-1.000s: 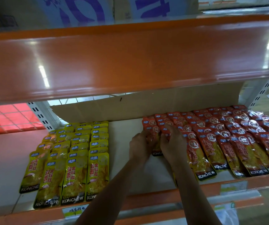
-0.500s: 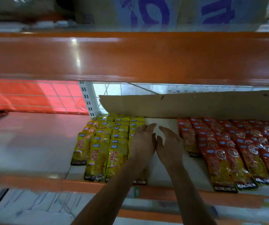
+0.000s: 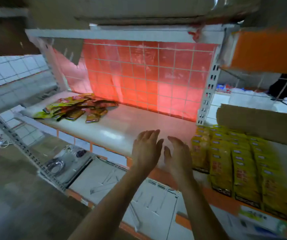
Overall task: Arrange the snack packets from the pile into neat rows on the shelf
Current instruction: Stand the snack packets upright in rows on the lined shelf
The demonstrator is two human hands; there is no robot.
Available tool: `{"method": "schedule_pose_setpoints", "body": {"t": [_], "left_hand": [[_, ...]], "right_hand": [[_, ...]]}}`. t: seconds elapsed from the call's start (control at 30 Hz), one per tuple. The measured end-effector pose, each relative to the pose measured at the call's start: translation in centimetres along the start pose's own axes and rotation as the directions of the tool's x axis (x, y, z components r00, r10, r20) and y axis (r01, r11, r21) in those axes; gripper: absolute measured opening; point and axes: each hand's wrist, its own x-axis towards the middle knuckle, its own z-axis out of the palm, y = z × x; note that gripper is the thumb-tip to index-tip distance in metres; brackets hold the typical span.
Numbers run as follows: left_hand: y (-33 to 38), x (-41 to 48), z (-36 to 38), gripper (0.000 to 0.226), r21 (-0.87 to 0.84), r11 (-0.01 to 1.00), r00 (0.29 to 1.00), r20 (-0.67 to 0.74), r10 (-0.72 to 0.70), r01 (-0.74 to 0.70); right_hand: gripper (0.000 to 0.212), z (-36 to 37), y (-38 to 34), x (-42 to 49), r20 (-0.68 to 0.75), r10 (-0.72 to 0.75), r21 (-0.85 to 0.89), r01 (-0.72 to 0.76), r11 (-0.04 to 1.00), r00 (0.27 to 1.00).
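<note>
A loose pile of yellow and red snack packets (image 3: 75, 108) lies at the far left of the white shelf (image 3: 115, 129), against the red-lit wire back. Neat rows of yellow packets (image 3: 234, 156) fill the shelf section to the right. My left hand (image 3: 146, 149) and my right hand (image 3: 177, 156) hover side by side over the shelf's front edge, just left of the yellow rows, both empty with fingers relaxed. The pile is well beyond and to the left of both hands.
A cardboard flap (image 3: 260, 122) stands behind the yellow rows. A white slotted upright (image 3: 208, 90) divides the two shelf sections. Lower shelves hold a metal bowl (image 3: 55, 166). Boxes sit on the shelf above.
My view has swung left, away from the red packet rows toward the pile. Both hands let go of the red packets and moved left, now empty and open.
</note>
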Motion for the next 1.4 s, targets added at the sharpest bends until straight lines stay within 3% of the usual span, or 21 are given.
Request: {"method": "schedule_pose_setpoints", "body": {"t": [0.4, 0.63, 0.77, 0.87, 1.03, 1.13, 1.3, 1.4], "left_hand": [[-18.1, 1.9, -4.9, 0.055, 0.135, 0.928, 0.935, 0.027, -0.353, 0.346], [-27.5, 8.0, -5.0, 0.053, 0.156, 0.909, 0.917, 0.041, -0.396, 0.386], [-31.5, 12.6, -3.9, 0.044, 0.184, 0.923, 0.938, 0.017, -0.346, 0.338], [-32.9, 15.7, -2.8, 0.042, 0.187, 0.937, 0.954, -0.021, -0.298, 0.296], [-34.8, 19.5, -1.2, 0.056, 0.155, 0.955, 0.96, 0.087, -0.268, 0.253], [-35.6, 20.2, -0.7, 0.051, 0.164, 0.962, 0.962, 0.128, -0.243, 0.221], [-35.7, 19.5, -1.1, 0.048, 0.043, 0.981, 0.979, 0.068, -0.193, 0.19], [-35.2, 19.2, -1.8, 0.056, -0.129, 0.967, 0.975, 0.004, -0.223, 0.221]], "right_hand": [[0.044, 13.9, -10.2, 4.6, 0.099, -0.137, -0.018, 0.139, 0.99, 0.986], [0.06, 21.1, -14.9, 13.3, 0.106, -0.119, -0.022, 0.122, 0.992, 0.987], [0.065, 24.1, -17.2, 19.6, 0.007, -0.141, 0.073, 0.14, 0.987, 0.99], [0.058, 26.1, -18.3, 23.1, 0.063, -0.103, 0.166, 0.091, 0.982, 0.993], [0.091, 28.6, -18.4, 27.3, 0.266, -0.228, -0.183, 0.281, 0.942, 0.937], [0.075, 29.3, -18.6, 28.0, 0.222, -0.307, -0.151, 0.344, 0.927, 0.925], [0.028, 29.5, -18.4, 26.8, 0.021, -0.253, 0.179, 0.246, 0.953, 0.967], [0.031, 28.3, -18.5, 25.6, -0.039, -0.272, 0.093, 0.274, 0.957, 0.962]]}}
